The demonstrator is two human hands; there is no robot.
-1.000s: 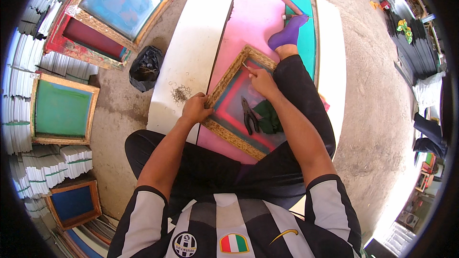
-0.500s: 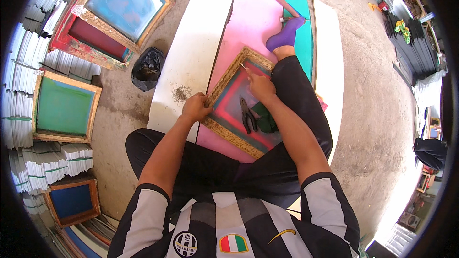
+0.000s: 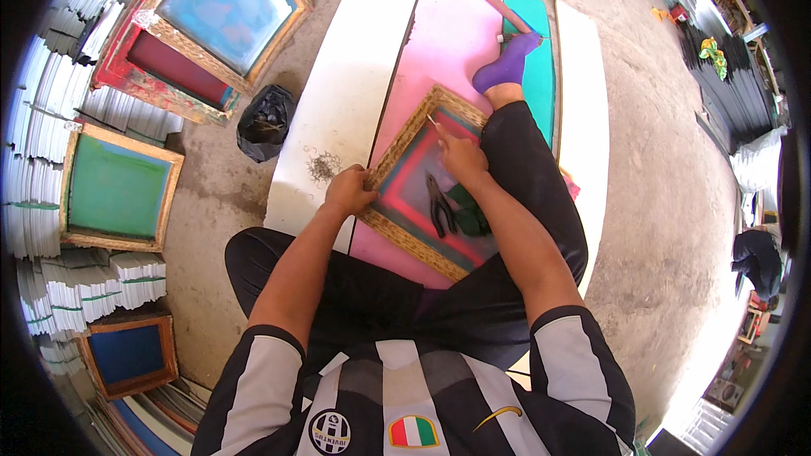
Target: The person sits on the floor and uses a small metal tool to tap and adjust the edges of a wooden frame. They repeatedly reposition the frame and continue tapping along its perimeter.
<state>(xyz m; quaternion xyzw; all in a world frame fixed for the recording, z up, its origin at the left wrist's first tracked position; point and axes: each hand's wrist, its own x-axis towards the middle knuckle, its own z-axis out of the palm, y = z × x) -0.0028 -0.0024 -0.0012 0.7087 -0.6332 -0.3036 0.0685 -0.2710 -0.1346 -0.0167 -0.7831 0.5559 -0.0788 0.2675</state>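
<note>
A wooden screen-printing frame (image 3: 410, 245) rests tilted between my legs, its mesh stained grey with a red-pink band. My left hand (image 3: 349, 191) grips the frame's left bar, thumb and fingers closed at its edge. Inside the frame, my right hand (image 3: 460, 156) is closed around a thin, pale-tipped tool (image 3: 432, 120) that points toward the far corner; its exact kind is too small to make out. Black-handled pliers (image 3: 439, 207) lie on the mesh below that hand. Beside them sits a crumpled dark green cloth (image 3: 471, 213), partly covered by my right forearm.
Beneath the frame are a pink board (image 3: 448, 25) and a white board (image 3: 355, 59) with a small pile of dark scraps (image 3: 323, 167). A black plastic bag (image 3: 265, 124) stands on the floor at left, near more frames (image 3: 176, 190) and stacked white sheets (image 3: 38, 228).
The whole view has shifted very slightly. Both hands keep their places on the frame and tool, with the right hand's fingers hardly moved.
</note>
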